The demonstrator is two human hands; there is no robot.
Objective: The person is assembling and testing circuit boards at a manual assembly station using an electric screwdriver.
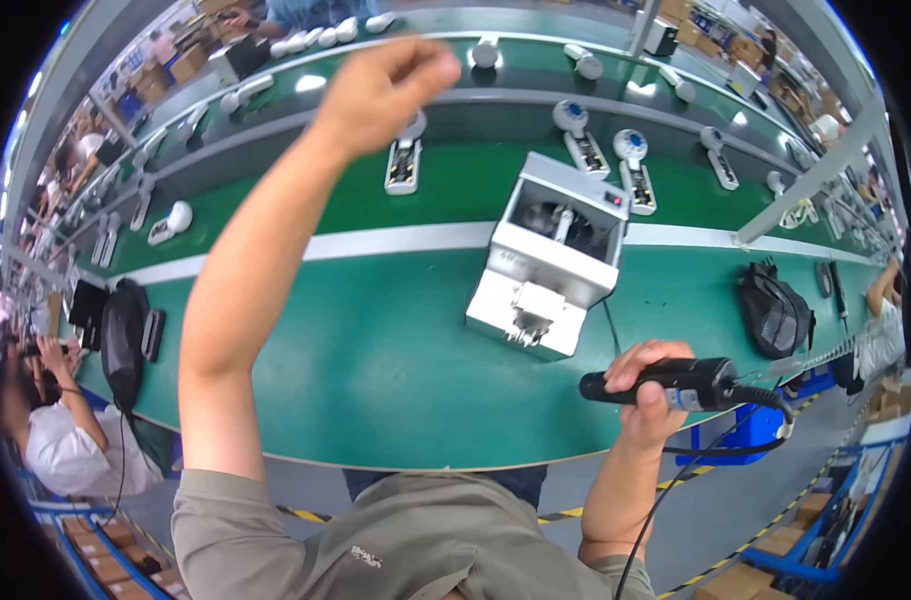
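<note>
Green workbench (375, 370): right hand (647, 385) grips a black electric screwdriver (665, 385); left hand (380, 90) reaches out, fingers loosely curled, empty.

R hand (643, 385) grips black screwdriver (665, 384); L hand (380, 92) raised.

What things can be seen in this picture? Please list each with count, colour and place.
electric screwdriver: one, black, in the right hand, near the table edge
screw feeder machine: one, white-grey, middle of the green table
handheld devices: many, white, along the far belt
bag: one, black, table's right side
black object: one, table's left end
co-worker's sleeve: one, white, lower left
left hand: raised over the belt, holding nothing visible
right hand: gripping the screwdriver
</note>
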